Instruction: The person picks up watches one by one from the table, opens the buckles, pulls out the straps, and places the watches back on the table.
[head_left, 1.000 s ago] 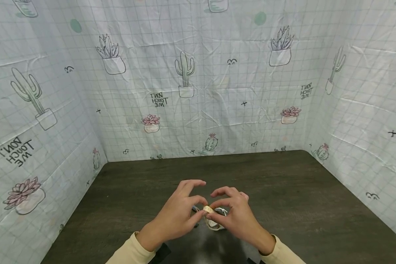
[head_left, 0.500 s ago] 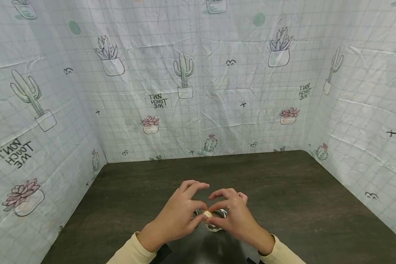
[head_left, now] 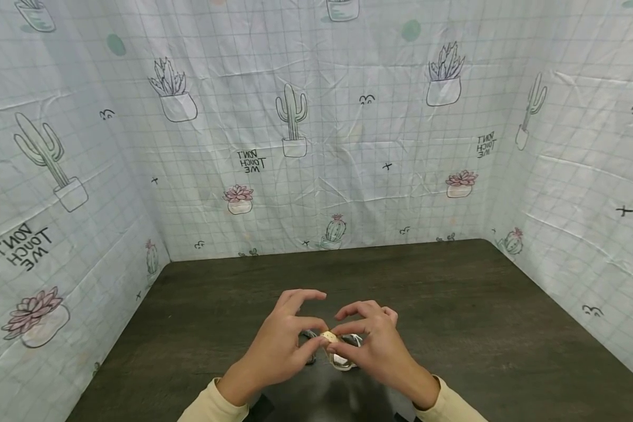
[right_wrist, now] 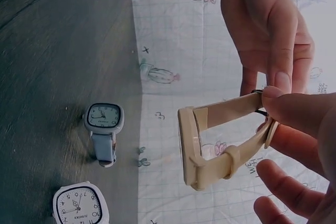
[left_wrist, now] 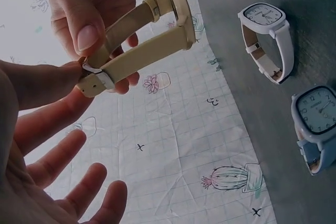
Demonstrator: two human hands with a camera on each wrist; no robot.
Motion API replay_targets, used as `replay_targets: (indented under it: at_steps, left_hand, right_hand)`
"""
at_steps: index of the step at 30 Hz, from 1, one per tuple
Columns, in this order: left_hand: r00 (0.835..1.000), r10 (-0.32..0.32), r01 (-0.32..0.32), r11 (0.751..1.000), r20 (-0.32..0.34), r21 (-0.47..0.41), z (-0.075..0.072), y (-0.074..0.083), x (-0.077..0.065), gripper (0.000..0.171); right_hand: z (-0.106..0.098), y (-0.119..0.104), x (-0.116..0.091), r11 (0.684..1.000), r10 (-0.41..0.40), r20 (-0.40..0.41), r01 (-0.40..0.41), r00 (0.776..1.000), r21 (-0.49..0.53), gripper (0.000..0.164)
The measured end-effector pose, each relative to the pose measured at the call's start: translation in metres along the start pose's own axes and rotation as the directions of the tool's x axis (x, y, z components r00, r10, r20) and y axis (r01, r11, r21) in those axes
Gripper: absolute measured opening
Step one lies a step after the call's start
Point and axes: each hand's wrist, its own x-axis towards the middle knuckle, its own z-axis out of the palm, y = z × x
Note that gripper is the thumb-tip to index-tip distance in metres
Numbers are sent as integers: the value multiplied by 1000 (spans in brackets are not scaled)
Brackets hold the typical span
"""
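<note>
Evidently, your left hand (head_left: 279, 343) and right hand (head_left: 375, 341) both pinch the clasp (left_wrist: 106, 80) side of the beige watch (left_wrist: 147, 53) with thumb and finger, the remaining fingers spread away from it. The beige watch is held up off the table (head_left: 232, 281), bent into a loop, its case (left_wrist: 184, 18) at the side away from your fingertips. Compared with a second ago, both hands sit in almost the same place; only the pinched strap end (left_wrist: 90, 87) seems slightly turned. That suggests fine adjusting at the clasp, though you cannot tell from these views whether it is fastened. Outward from the beige watch, the blue-strapped watch (left_wrist: 316, 109) lies below it to the left, the white watch (left_wrist: 263, 14) below it to the right, and the patterned cloth (head_left: 200, 170) hangs beyond it.
</note>
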Motion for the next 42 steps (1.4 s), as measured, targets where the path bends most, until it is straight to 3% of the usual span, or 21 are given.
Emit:
replay_targets:
  at_steps: [6, 10, 14, 19, 26, 31, 35, 42]
  left_hand:
    - [997, -74, 73, 993, -5, -89, 1, 0, -4, 7]
    - [995, -97, 99, 992, 22, -81, 2, 1, -6, 4]
    - [997, -43, 39, 998, 61, 50, 3, 2, -4, 7]
    - [992, 42, -63, 982, 119, 176, 3, 7, 5, 4]
    - [969, 56, -133, 939, 241, 317, 0, 13, 14, 10]
    - [961, 100, -193, 909, 256, 369, 0, 13, 14, 12]
    - [968, 100, -177, 923, 230, 342, -1, 11, 14, 12]
    - [977, 86, -122, 976, 196, 181, -2, 6, 12, 10]
  right_hand:
    - [0, -1, -1, 1000, 11, 5, -12, 1000, 17, 14]
    - [0, 0, -1, 1000, 5, 26, -5, 1000, 12, 18]
    - [0, 2, -1, 1000, -15, 69, 16, 997, -14, 19]
    - [2, 4, -2, 999, -14, 88, 18, 996, -42, 18]
    - [2, 6, -2, 999, -11, 97, 16, 995, -52, 13]
    - [-1, 6, -1, 998, -3, 99, 10, 995, -67, 16]
    - [-4, 6, -1, 999, 6, 96, -1, 995, -51, 19]
    - [-7, 7, -3, 999, 31, 94, -29, 995, -24, 23]
